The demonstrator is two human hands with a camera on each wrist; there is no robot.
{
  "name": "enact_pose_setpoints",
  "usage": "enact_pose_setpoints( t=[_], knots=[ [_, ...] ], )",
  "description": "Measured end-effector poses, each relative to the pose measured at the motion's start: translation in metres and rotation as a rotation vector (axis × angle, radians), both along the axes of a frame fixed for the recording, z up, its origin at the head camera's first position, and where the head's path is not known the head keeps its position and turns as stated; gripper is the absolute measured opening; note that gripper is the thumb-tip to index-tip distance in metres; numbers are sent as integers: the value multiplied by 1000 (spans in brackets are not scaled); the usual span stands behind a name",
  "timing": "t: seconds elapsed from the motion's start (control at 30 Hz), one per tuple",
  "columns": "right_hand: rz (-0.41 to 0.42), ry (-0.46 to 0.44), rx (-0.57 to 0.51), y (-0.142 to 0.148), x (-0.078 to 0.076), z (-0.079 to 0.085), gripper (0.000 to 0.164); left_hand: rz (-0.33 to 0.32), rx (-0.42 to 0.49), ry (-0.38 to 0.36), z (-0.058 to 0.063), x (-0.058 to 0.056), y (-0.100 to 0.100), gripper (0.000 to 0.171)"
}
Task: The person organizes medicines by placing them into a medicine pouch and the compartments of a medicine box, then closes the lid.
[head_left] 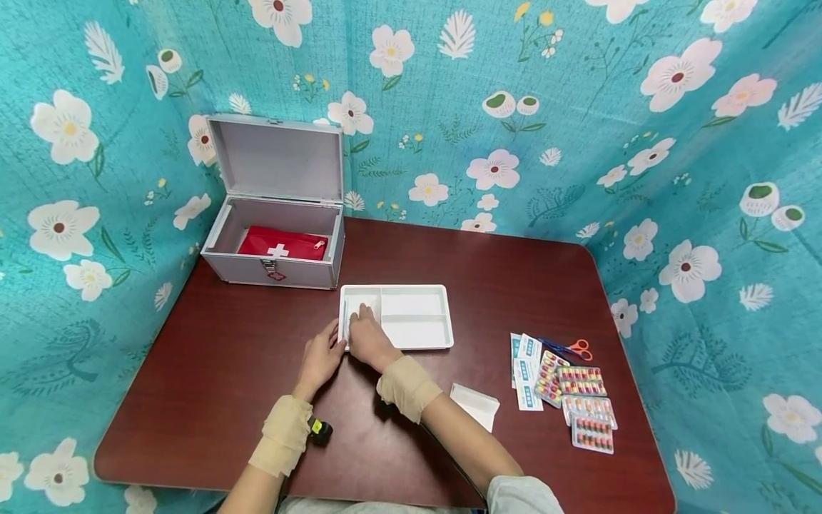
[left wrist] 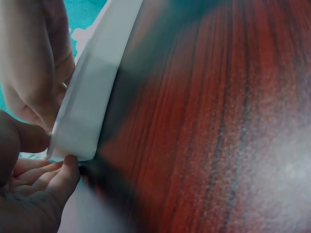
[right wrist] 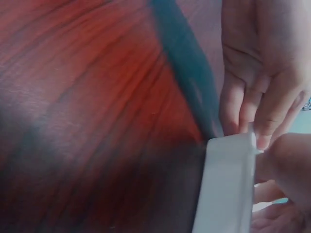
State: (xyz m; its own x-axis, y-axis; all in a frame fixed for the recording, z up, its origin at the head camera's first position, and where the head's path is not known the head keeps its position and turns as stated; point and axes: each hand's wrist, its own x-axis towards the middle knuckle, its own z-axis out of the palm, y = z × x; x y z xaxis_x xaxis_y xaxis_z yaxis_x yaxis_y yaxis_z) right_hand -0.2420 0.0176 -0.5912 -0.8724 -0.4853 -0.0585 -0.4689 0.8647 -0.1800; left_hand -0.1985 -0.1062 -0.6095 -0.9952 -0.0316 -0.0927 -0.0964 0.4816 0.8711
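Observation:
A white divided tray [head_left: 417,318] lies on the table, with one narrow compartment at its left and two wider ones at its right. My left hand [head_left: 320,360] holds the tray's near left corner, thumb at the rim and fingers against the outside, as the left wrist view [left wrist: 41,189] shows. My right hand [head_left: 372,339] reaches down into the left compartment, fingers bent. A pale, flat item [head_left: 347,314] shows along that compartment's left wall. Whatever lies under the right fingertips is hidden, so I cannot tell if they grip anything.
A grey metal case [head_left: 276,271] stands with its lid up at back left, holding a red pouch [head_left: 289,243] with a white cross. To the right lie several blister packs [head_left: 581,382], white-and-blue sachets [head_left: 528,371] and orange-handled scissors [head_left: 581,348]. A white carton [head_left: 475,405] lies by the right forearm.

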Motion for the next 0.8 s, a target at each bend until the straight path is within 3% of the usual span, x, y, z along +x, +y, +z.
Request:
enact_pose_setpoints(
  t=[0.13, 0.23, 0.33, 0.47, 0.6, 0.7, 0.8],
  knots=[
    [32, 123, -121, 10, 4, 4, 33, 1, 6, -17, 0, 0, -1, 53],
    [38, 123, -267, 27, 6, 16, 32, -3, 1, -6, 0, -1, -1, 53],
    [28, 116, -414, 54, 5, 32, 29, -7, -10, 5, 0, -2, -2, 53],
    [2, 216, -532, 104, 3, 40, 25, -7, -14, -19, 1, -3, -2, 53],
    [-109, 214, -527, 162, 12, 45, 23, -13, -16, -37, 1, -4, -1, 53],
    [-177, 97, -451, 201, 31, 47, 24, -14, -21, -41, 1, -4, 0, 53],
    [-149, -16, -351, 227, 57, 38, 30, -13, -31, -42, 1, -3, -3, 54]
  ],
)
